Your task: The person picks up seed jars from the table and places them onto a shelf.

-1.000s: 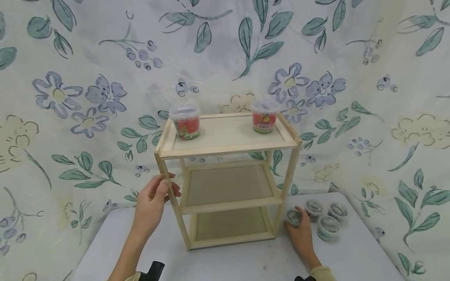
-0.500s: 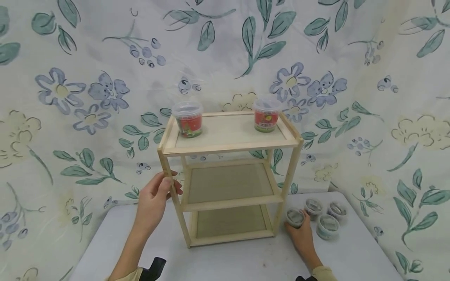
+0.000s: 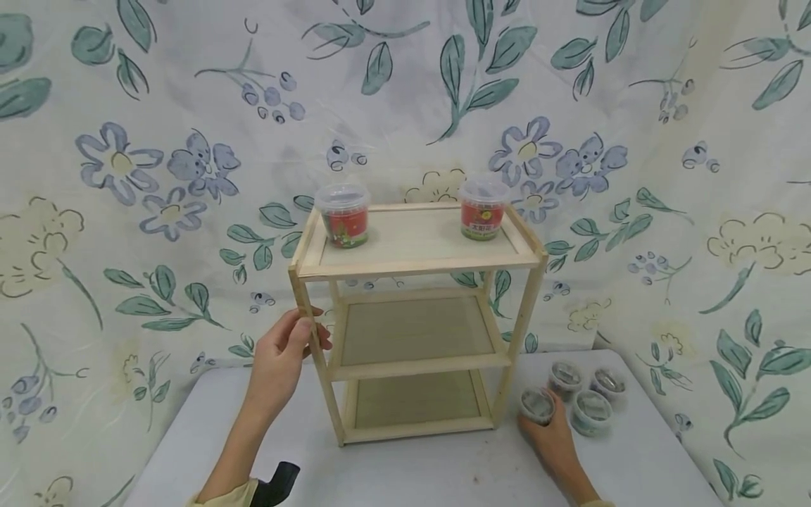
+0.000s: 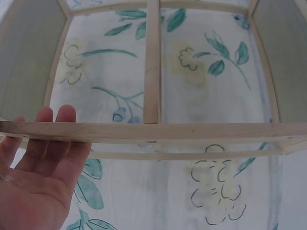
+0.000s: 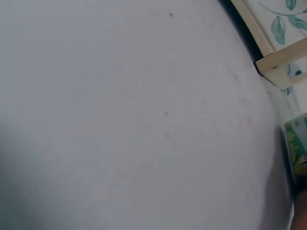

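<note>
1. Right hand (image 3: pixel 554 440), lower right of the head view: resting on the table, fingers curled round the nearest small cup (image 3: pixel 537 405). Same cup's edge at the right border of the right wrist view (image 5: pixel 298 151); fingers not shown there.
2. Small cup, clear lid, standing on the table just right of the rack's front right post, touching the hand.
3. Three further small lidded cups (image 3: pixel 591 412), lower right, clustered just beyond and beside the held one, standing upright on the table.
4. Left hand (image 3: pixel 281 362), lower left of centre: thumb and fingers wrapped round the rack's front left post, between top and middle shelves. In the left wrist view (image 4: pixel 36 184), palm below the wooden bar, fingertips showing above it.
5. Wooden rack (image 3: pixel 418 320), centre of frame: three shelves, upright on the table, middle and bottom shelves bare.
6. Table (image 3: pixel 437 479), pale grey, lower part of frame, lightly speckled.
7. Red-labelled tub (image 3: pixel 343 215), upper centre, left end of the top shelf, clear lid on.
8. Second red-labelled tub (image 3: pixel 483 208), right end of the top shelf, clear lid on, well apart from the first.
9. Floral cloth (image 3: pixel 127 176), backdrop across the whole upper frame, hanging behind rack and table.
</note>
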Action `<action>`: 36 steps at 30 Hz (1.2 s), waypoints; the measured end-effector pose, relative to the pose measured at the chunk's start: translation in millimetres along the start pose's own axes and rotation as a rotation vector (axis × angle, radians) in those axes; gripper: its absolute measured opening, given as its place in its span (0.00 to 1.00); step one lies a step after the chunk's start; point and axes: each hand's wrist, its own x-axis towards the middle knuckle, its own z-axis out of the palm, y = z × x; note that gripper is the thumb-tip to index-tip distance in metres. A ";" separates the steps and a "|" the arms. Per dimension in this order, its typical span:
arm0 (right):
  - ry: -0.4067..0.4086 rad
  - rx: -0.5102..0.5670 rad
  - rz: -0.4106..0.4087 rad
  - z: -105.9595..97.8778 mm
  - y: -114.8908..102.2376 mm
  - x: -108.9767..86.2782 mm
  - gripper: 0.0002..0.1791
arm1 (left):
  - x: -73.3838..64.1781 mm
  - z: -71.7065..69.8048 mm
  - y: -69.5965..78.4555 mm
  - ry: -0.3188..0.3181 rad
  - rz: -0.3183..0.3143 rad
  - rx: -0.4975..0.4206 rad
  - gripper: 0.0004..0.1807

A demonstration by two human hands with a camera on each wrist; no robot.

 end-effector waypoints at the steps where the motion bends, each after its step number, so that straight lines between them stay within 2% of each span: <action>1: -0.022 0.008 0.017 -2.6 -1.5 -1.4 0.49 | 0.0 -0.1 0.1 0.000 -0.001 0.000 0.20; 6: -0.126 0.044 0.094 -20.1 -16.8 -8.2 0.51 | 0.8 -0.5 0.6 -0.002 -0.001 -0.005 0.20; 15: -0.252 0.115 0.051 -45.6 -61.6 -28.3 0.46 | -0.7 -1.3 3.4 0.005 -0.001 -0.009 0.19; 20: -0.304 0.137 -0.026 -50.7 -86.3 -41.0 0.43 | -1.6 -0.7 4.2 0.006 -0.010 0.002 0.19; 27: -0.459 0.172 -0.105 -50.8 -114.0 -53.3 0.45 | -1.0 -1.8 2.8 0.001 -0.022 0.004 0.19; 36: -0.479 0.119 -0.195 -44.7 -144.6 -56.3 0.45 | -0.2 -1.5 2.2 -0.004 -0.014 -0.033 0.19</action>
